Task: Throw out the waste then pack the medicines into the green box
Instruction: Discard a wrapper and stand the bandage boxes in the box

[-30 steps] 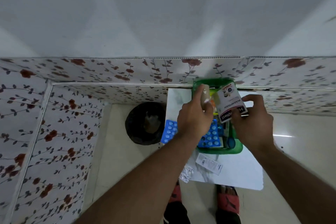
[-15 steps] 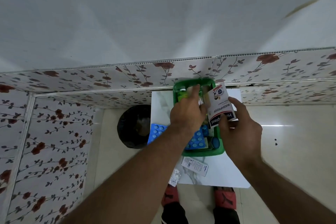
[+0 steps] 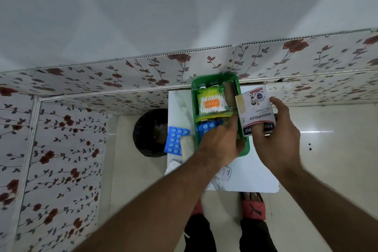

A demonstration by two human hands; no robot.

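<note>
Two hands are busy over the green plastic box on the small white table. Right hand pinches a white cardboard carton of washproof plasters just right of the box, thumb across the printed face. To pack it well I'd tip it on edge and slide it beside the brown bandage roll (the cotton-bud packet hogs the far end). Left hand reaches palm-down into the near end over blue pill strips; can't tell if it's gripping anything. Another blue blister strip waits left of it.
</note>
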